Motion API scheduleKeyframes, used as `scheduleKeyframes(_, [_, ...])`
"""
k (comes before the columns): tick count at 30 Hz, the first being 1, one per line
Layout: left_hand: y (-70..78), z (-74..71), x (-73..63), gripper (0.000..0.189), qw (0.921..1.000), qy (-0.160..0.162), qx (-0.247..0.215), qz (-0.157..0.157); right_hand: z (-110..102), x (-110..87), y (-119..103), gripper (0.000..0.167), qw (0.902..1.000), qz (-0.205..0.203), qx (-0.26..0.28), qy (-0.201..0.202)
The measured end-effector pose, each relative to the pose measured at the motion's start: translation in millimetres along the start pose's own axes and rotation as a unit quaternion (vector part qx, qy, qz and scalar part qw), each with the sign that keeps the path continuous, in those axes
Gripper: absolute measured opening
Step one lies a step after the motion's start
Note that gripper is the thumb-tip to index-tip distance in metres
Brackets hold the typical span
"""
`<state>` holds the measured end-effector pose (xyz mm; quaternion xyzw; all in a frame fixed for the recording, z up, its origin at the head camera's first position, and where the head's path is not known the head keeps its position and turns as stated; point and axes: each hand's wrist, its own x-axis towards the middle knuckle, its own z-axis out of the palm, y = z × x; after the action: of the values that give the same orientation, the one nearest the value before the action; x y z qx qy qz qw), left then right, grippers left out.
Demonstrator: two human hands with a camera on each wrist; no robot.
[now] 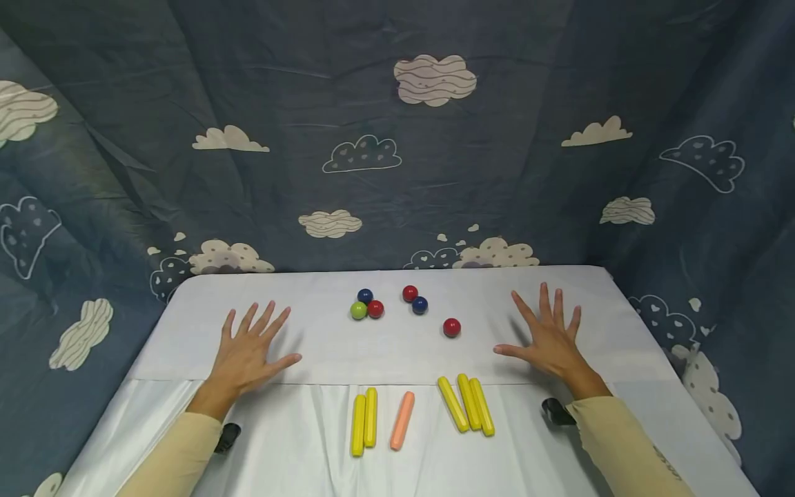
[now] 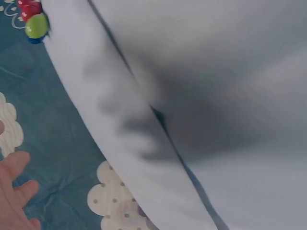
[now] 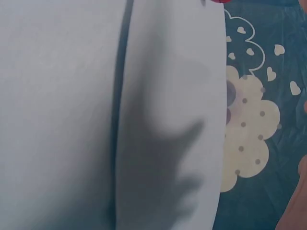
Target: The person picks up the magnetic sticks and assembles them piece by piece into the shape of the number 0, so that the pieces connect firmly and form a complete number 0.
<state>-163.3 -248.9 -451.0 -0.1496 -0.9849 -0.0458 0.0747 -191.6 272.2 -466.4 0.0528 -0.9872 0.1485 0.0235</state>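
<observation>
My left hand is spread flat over the left part of the white table, fingers straight and holding nothing. Over the right part, my right hand is spread the same way, also without anything in it. Between them at the back lie small shiny balls: a green ball, blue balls and red balls. The red ball at the front is nearest to my right hand. Closer to me lie two yellow sticks side by side, an orange stick, and three more yellow sticks to the right.
A white cloth covers the front of the table, with a seam running across. Behind hangs a dark blue curtain with cloud prints. Black wrist cameras sit under both sleeves.
</observation>
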Motion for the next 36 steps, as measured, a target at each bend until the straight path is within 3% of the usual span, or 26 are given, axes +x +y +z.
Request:
scheduleKeyframes(14, [36.1, -10.9, -8.7, 0.078, 0.9947, -0.020, -0.101, -0.004, 10, 12.3, -21, 0.109, 0.9973, -0.040, 0.059, -0.016])
scheduleKeyframes(21, [60.5, -11.5, -10.5, 0.074, 0.9876, -0.070, -0.135, -0.037, 15, 25.2, -36, 0.105, 0.9956, -0.052, 0.067, -0.039])
scheduleKeyframes(25, [72.9, -8.6, -11.6, 0.068, 0.9762, -0.103, -0.178, -0.068, 17, 32.1, -46, 0.103, 0.9939, -0.049, 0.074, -0.064])
scheduleKeyframes(28, [80.4, -5.9, -12.6, 0.057, 0.9632, -0.116, -0.228, -0.083, 18, 37.4, -52, 0.102, 0.9926, -0.051, 0.078, -0.079])
scheduleKeyframes(33, [89.0, -1.1, -15.8, 0.043, 0.9384, -0.128, -0.308, -0.091, 22, 45.1, -58, 0.096, 0.9883, -0.057, 0.099, -0.101])
scheduleKeyframes(36, [93.1, 2.2, -19.3, 0.041, 0.9320, -0.132, -0.327, -0.081, 25, 49.0, -60, 0.089, 0.9845, -0.060, 0.118, -0.115])
